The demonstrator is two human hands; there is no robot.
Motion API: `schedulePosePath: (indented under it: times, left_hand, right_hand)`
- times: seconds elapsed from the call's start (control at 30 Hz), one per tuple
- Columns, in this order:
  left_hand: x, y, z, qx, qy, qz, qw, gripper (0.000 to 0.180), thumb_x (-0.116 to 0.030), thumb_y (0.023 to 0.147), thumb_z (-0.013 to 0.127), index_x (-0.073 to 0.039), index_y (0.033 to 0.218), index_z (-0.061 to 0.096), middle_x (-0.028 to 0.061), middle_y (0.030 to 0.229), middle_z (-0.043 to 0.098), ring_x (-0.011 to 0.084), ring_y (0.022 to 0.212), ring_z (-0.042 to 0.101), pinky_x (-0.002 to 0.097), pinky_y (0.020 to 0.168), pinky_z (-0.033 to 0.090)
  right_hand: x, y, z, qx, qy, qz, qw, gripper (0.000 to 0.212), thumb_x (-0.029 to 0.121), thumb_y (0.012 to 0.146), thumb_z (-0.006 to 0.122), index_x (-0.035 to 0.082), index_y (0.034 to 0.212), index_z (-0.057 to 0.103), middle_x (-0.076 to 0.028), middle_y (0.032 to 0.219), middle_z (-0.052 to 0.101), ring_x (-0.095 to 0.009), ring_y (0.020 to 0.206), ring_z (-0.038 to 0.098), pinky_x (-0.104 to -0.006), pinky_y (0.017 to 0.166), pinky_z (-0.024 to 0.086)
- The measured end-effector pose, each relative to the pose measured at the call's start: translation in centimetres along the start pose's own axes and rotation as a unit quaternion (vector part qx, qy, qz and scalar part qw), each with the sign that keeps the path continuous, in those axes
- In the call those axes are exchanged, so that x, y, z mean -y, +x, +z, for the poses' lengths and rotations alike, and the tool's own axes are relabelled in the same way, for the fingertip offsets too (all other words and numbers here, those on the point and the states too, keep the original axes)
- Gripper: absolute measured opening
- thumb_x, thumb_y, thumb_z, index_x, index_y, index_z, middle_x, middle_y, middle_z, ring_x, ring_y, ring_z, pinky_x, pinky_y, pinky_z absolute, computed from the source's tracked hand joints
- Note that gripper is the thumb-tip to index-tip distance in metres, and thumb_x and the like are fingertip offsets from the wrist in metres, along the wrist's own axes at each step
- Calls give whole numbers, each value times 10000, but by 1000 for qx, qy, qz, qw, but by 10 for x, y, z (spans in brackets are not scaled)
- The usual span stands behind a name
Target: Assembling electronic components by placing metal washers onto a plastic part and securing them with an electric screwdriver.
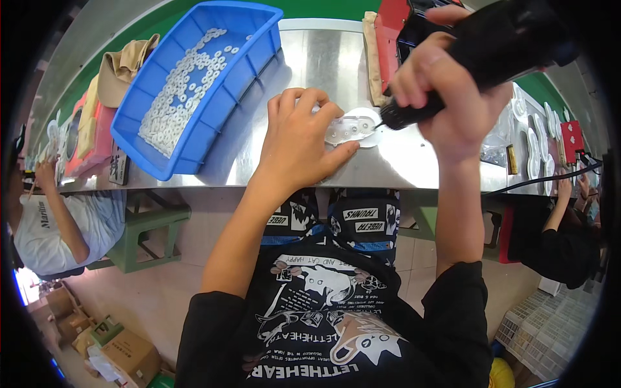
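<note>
My left hand (292, 143) presses a small part of clear and white plastic (354, 129) against the metal table, its fingers bent around the part's left end. Small round fittings show in the part, and a white rounded piece lies under or behind it. In my right hand (456, 97) is a black power screwdriver (517, 42), tilted so that its tip points down and left. That tip meets the right end of the plastic part; whether a screw is under it I cannot tell.
Left of my hands a blue bin (226, 107) holds many small white rings (178, 97). A tan cap (121, 72) lies beyond it. Behind the screwdriver stands a red case (386, 39). White oval parts (534, 152) and a black cable (550, 179) lie at right. Co-workers sit on both sides.
</note>
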State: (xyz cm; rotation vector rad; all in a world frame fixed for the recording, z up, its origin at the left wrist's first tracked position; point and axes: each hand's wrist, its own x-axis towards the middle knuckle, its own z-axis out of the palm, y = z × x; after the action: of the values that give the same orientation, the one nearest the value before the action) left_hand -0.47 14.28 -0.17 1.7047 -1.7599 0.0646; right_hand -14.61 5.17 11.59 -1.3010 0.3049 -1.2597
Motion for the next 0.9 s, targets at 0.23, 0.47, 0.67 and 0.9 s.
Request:
schedulePosePath:
  times: [0.23, 0.47, 0.67, 0.9]
  left_hand:
    - [1, -1, 0, -13, -13, -4, 1000, 452, -412, 751, 824, -76, 1030, 711, 98, 1152, 590, 340, 1171, 486, 491, 1041, 344]
    - [0, -1, -4, 6, 9, 1, 1000, 523, -411, 749, 845, -81, 1125, 693, 86, 1202, 602, 329, 1166, 507, 477, 1003, 363]
    - [2, -2, 0, -18, -2, 7, 1000, 442, -406, 754, 825, -63, 1004, 703, 106, 1135, 596, 332, 1163, 504, 489, 1020, 353]
    - [2, 1, -3, 12, -22, -15, 1000, 474, -402, 747, 831, -55, 1049, 716, 103, 1138, 600, 327, 1173, 500, 488, 1040, 346]
  right_hand:
    - [-42, -1, -2, 72, 32, 28, 997, 356, -16, 900, 622, -72, 1232, 505, -83, 688, 569, -169, 496, 541, -342, 513, 475]
    - [-52, -5, -8, 120, 21, -15, 992, 356, -68, 916, 589, -85, 1259, 496, -64, 737, 558, -144, 536, 529, -346, 540, 456]
    - [-53, -3, -8, 140, 12, -10, 990, 359, -57, 924, 576, -85, 1273, 490, -63, 730, 541, -149, 532, 515, -347, 537, 455]
    - [-58, 8, -25, 124, 48, 20, 991, 391, 46, 927, 545, -43, 1305, 492, -51, 711, 453, -138, 529, 455, -344, 533, 432]
